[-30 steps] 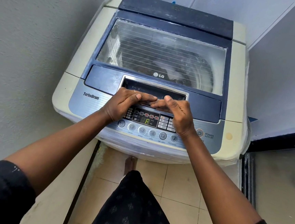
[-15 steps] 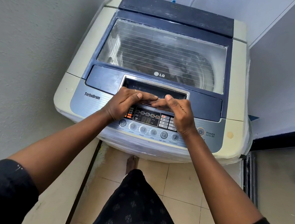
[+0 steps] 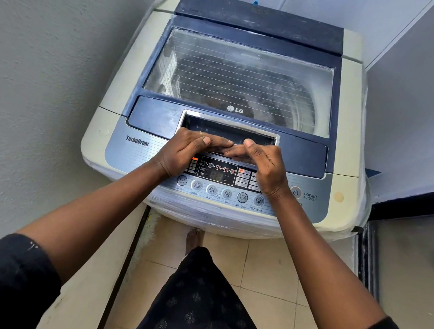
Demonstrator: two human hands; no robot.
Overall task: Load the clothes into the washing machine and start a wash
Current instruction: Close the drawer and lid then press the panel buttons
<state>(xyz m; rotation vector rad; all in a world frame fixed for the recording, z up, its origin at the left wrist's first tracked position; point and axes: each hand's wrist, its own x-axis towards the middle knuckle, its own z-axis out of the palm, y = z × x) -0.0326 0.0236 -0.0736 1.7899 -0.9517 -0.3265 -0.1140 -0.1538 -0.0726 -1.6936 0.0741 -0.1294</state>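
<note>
A cream and blue top-loading washing machine [image 3: 123, 82] stands in a corner with its glass lid [image 3: 239, 77] down. Dark clothes [image 3: 224, 94] show dimly through the glass. My left hand [image 3: 185, 151] and my right hand [image 3: 266, 163] meet at the front lip of the recessed lid handle [image 3: 229, 130]. The fingers lie along the lip, pointing at each other, with the thumbs on top. Just below my hands is the control panel [image 3: 217, 176], with some red indicators lit, and a row of round buttons [image 3: 211, 190].
The power button [image 3: 295, 192] sits right of my right wrist. A grey wall [image 3: 48, 71] is close on the left, and a white wall [image 3: 413, 102] on the right. A dark frame [image 3: 370, 256] stands at lower right. My bare foot [image 3: 193, 238] is on the beige floor tiles [image 3: 267, 268].
Both hands stay on the lid handle's lip, almost unmoved. The green digits lit on the display a second ago now look dim.
</note>
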